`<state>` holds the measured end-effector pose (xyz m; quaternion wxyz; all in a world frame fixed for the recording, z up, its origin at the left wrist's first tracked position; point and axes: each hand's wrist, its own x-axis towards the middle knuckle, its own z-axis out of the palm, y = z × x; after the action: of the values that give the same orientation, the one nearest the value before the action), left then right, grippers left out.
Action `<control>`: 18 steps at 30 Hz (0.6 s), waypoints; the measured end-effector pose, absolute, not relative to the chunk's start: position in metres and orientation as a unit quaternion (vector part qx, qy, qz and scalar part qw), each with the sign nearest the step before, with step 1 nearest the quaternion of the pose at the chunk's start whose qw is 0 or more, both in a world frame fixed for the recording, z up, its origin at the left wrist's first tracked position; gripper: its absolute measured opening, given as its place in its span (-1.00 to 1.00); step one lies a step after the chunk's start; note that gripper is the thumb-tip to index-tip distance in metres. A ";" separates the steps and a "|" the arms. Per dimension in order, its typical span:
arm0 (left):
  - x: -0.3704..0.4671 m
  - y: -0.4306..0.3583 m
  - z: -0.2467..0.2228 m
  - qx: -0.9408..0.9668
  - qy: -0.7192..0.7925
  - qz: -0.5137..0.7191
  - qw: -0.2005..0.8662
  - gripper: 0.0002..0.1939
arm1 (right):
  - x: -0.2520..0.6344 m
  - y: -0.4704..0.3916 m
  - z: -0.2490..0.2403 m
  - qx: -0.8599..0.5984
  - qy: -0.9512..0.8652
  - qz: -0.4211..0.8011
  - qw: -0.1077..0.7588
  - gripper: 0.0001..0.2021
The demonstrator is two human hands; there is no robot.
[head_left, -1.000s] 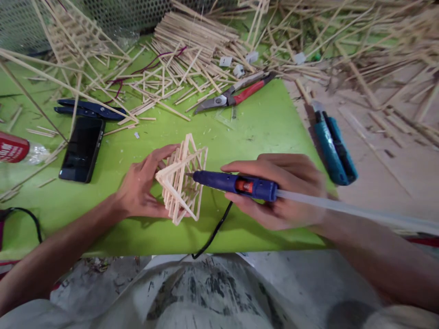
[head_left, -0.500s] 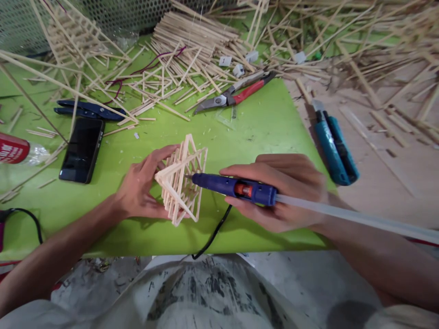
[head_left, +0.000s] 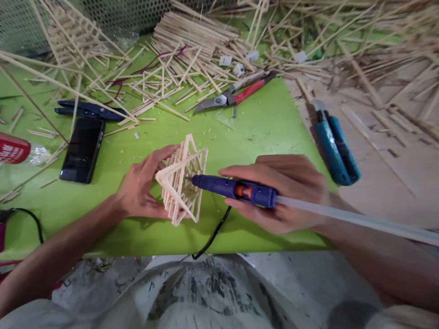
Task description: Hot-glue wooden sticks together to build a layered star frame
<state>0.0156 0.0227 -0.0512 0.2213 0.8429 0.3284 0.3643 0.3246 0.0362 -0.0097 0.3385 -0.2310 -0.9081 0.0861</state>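
Observation:
A small lattice frame of pale wooden sticks (head_left: 176,183), with triangular shapes in it, is above the green table (head_left: 267,132). My left hand (head_left: 142,185) grips it from the left, thumb below and fingers above. My right hand (head_left: 281,192) is closed around a blue glue gun (head_left: 219,185) with an orange part in its side. A long translucent glue stick (head_left: 343,214) runs out of the gun's back end to the right. The gun's thin metal tip points left and reaches the sticks at the frame's right side; whether it touches them I cannot tell.
Behind lie red-handled snips (head_left: 240,91), a stick pile (head_left: 192,36) and dark blue pliers (head_left: 91,109). A black phone (head_left: 82,151) and red-labelled bottle (head_left: 13,148) are left, a teal cutter (head_left: 338,146) right. A black cord (head_left: 216,235) crosses the front edge.

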 end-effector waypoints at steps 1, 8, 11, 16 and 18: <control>0.016 0.022 -0.051 0.843 0.328 0.363 0.222 0.16 | 0.325 0.036 -0.010 -0.233 -0.908 0.086 0.337 -0.76; 0.016 0.022 -0.048 0.842 0.331 0.364 0.221 0.14 | 0.326 0.036 -0.011 -0.235 -0.911 0.087 0.329 -0.72; 0.017 0.023 -0.047 0.847 0.328 0.363 0.208 0.13 | 0.326 0.035 -0.010 -0.233 -0.909 0.085 0.336 -0.72; 0.016 0.024 -0.045 0.852 0.325 0.359 0.199 0.11 | 0.326 0.036 -0.008 -0.240 -0.908 0.095 0.331 -0.74; 0.016 0.025 -0.046 0.851 0.321 0.363 0.202 0.13 | 0.325 0.036 -0.007 -0.240 -0.903 0.098 0.344 -0.73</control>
<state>0.0159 0.0247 -0.0459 0.2019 0.8512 0.3206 0.3633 0.3252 0.0360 -0.0072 0.3436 -0.2401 -0.9026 0.0978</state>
